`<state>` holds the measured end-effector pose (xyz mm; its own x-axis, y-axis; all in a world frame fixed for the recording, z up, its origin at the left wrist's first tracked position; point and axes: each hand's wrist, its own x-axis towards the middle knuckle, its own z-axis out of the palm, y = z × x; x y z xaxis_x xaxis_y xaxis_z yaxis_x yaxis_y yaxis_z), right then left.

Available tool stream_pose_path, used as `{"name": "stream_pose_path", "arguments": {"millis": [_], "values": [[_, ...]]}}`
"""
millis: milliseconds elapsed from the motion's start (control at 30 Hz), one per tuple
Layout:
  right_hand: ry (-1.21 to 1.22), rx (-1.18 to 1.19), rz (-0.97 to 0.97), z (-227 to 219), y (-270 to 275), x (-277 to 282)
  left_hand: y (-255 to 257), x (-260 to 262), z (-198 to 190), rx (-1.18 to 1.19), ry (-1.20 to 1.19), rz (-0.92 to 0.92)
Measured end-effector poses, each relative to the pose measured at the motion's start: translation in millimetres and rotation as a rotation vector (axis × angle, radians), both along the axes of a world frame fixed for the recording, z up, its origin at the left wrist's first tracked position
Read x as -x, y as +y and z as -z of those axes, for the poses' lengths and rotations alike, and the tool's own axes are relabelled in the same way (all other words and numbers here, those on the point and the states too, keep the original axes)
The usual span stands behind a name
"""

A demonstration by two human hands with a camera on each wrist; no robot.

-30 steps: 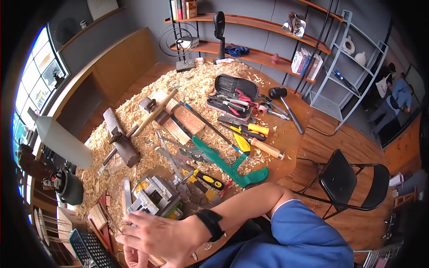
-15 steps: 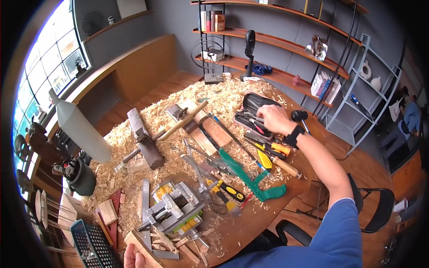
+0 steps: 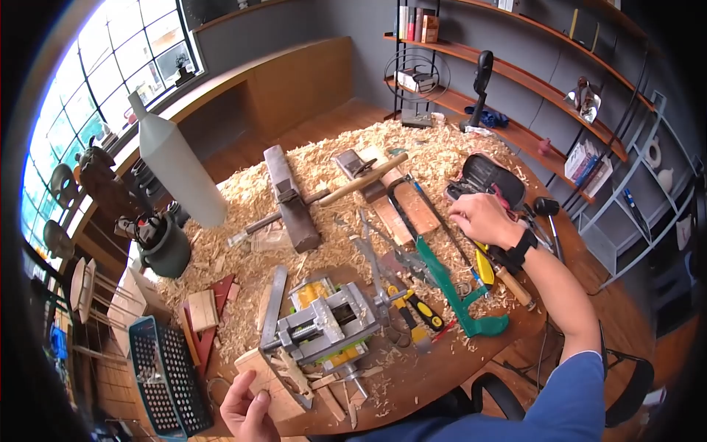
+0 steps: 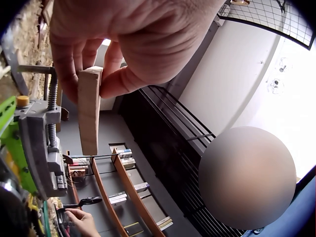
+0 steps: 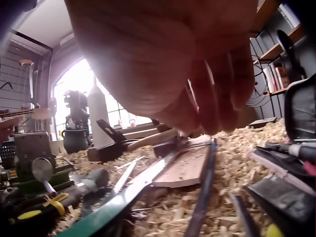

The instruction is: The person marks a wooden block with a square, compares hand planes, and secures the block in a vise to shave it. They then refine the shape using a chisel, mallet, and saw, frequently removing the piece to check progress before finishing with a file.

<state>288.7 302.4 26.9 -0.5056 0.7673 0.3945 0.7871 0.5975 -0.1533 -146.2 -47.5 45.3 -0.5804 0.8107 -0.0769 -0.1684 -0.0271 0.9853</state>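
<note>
My left hand [image 3: 247, 412] pinches a small flat wooden board [image 3: 274, 390] near the bench's front edge; in the left wrist view the board [image 4: 89, 116] shows edge-on between thumb and fingers. Beside it stands a grey metal vise [image 3: 328, 324] with wood offcuts below. The right hand [image 3: 486, 219] hovers over the tools at the front of the black tool pouch [image 3: 490, 180]. Its fingers [image 5: 215, 94] point downward, loosely bent, with nothing visible held. Beneath that hand, the right wrist view shows a green-handled saw [image 5: 118, 207] and a wooden plank [image 5: 185, 165] among shavings.
Wood shavings [image 3: 339, 140] cover much of the bench. A hand plane [image 3: 291, 199], a mallet [image 3: 545, 206], a wooden-handled tool [image 3: 515, 287] and a yellow-black tool [image 3: 426, 312] lie about. A green perforated basket [image 3: 169, 376] stands at front left, and a tall pale bottle [image 3: 180, 169] at the left.
My right hand first went from beside the left hand out to the pouch, then drew back a little toward me. The left hand still holds the board. The head view has turned.
</note>
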Motion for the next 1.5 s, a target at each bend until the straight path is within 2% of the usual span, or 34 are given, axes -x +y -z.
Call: {"name": "stream_pose_path", "arguments": {"millis": [67, 100, 200, 333, 400, 567, 667, 767, 800, 833, 867, 967, 1100, 1500], "values": [[-0.068, 0.179, -0.122, -6, -8, 14, 3, -7, -6, -0.036, -0.019, -0.028], [-0.063, 0.174, -0.134, -3, -8, 19, 3, -8, -5, -0.057, 0.018, -0.032], [-0.180, 0.145, -0.114, -2, -13, 32, -11, 22, 35, -0.158, 0.006, 0.033], [-0.194, 0.249, -0.127, -1, -40, 53, -5, 6, 19, -0.127, -0.080, -0.080], [-0.137, 0.214, -0.184, -6, -67, 66, -9, 11, 23, -0.156, -0.075, -0.016], [0.072, 0.223, -0.311, -22, -144, 100, -6, 9, 24, -0.146, -0.029, 0.002], [0.191, 0.150, -0.451, -29, -181, 127, 2, -3, 8, -0.074, -0.052, 0.014], [0.367, 0.132, -0.614, -31, -209, 165, 2, -7, 10, -0.041, -0.014, 0.089], [0.305, 0.208, -0.666, -41, -215, 172, 2, -8, 9, -0.039, 0.010, 0.135], [0.316, 0.224, -0.700, -48, -218, 183, 1, -6, 9, -0.068, 0.036, 0.204], [0.327, 0.240, -0.734, -51, -220, 194, 1, -9, 5, -0.063, 0.042, 0.196], [0.267, 0.226, -0.739, -43, -226, 212, 3, -17, 2, -0.137, 0.128, 0.364], [0.281, 0.266, -0.746, -30, -231, 216, 0, -21, 10, -0.096, 0.039, 0.374], [0.321, 0.299, -0.700, -24, -230, 202, 2, -26, 16, -0.018, 0.061, 0.477]]}}
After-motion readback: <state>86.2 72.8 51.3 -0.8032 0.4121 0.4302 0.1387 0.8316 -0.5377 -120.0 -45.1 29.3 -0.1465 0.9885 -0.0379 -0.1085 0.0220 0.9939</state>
